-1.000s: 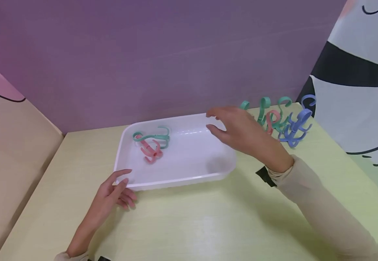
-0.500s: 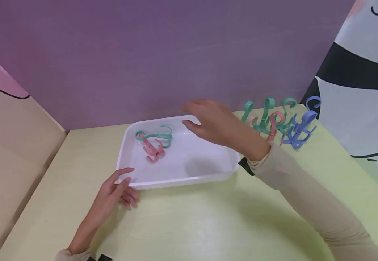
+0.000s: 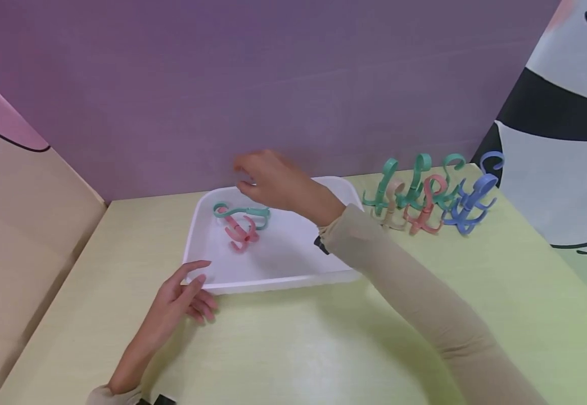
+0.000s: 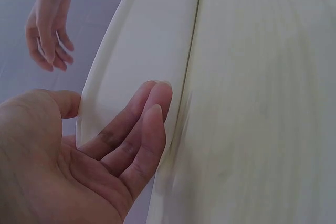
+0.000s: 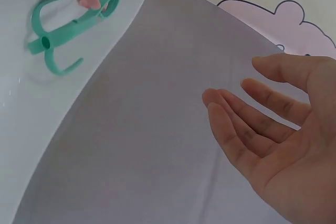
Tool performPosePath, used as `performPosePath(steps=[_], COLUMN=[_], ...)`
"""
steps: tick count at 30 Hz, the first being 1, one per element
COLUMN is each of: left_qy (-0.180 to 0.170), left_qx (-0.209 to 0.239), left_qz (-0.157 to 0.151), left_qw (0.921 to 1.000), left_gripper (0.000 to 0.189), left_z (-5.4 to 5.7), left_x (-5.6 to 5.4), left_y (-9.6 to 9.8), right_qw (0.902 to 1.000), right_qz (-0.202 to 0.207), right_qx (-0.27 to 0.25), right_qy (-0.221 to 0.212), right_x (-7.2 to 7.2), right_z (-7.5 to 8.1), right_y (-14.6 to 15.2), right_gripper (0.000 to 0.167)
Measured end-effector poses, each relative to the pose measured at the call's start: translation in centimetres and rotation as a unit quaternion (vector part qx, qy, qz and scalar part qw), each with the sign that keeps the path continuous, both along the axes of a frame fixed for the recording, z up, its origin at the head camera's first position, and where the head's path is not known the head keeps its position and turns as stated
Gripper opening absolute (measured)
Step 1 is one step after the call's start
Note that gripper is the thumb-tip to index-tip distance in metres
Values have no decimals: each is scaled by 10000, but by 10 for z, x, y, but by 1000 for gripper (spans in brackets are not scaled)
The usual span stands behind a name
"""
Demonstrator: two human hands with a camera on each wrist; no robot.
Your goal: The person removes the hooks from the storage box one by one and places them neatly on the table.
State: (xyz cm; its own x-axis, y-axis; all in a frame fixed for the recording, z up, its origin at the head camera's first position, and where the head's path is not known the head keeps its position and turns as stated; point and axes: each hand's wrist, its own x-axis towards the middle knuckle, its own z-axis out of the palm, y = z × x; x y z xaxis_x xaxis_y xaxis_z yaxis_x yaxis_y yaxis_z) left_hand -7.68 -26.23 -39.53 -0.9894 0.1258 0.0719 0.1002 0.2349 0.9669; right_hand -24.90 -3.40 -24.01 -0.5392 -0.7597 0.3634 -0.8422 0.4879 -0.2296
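At the near-left corner of a white plastic tray, my left hand holds the rim. Its thumb and index finger reach over the edge, and the other fingers lie along the outer wall. Above the tray's far side hovers my right hand, with nothing in it. The fingers are loosely bent and apart from the thumb. A green plastic multi-prong hanging hook and a pink one lie crossed in the tray's left part. The green hook also shows in the right wrist view.
Several more hooks stand on their prongs right of the tray: green, beige, pink and blue. A purple wall rises behind the pale wooden table. My right sleeve crosses the tray's right side.
My right hand has moved left from the tray's right end to its far left-middle, uncovering the standing hooks. The left hand stays at the corner.
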Motion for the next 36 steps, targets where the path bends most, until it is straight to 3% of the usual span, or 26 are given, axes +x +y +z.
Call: performPosePath(steps=[6, 15, 24, 30, 36], left_qy=[-6, 18, 12, -28, -70], left_qx=[26, 211, 203, 201, 188], left_qz=[33, 108, 242, 317, 361], left_qw=[10000, 9997, 9995, 9993, 9991], left_gripper=[42, 43, 43, 44, 44], left_z=[-2, -1, -2, -4, -4], left_x=[-1, 0, 0, 0, 0], left_y=[-2, -3, -1, -1, -1], right_qw=[9996, 9917, 9708, 9696, 9750], right_qz=[18, 23, -148, -312, -221], right_qx=[184, 1150, 1583, 1640, 1469], right_qy=[-195, -579, -1795, -1791, -1654], right_x=[-11, -19, -34, -38, -37], right_z=[-16, -47, -76, -92, -96], right_y=[-33, -72, -86, -88, -88], right_gripper=[21, 31, 31, 36, 52])
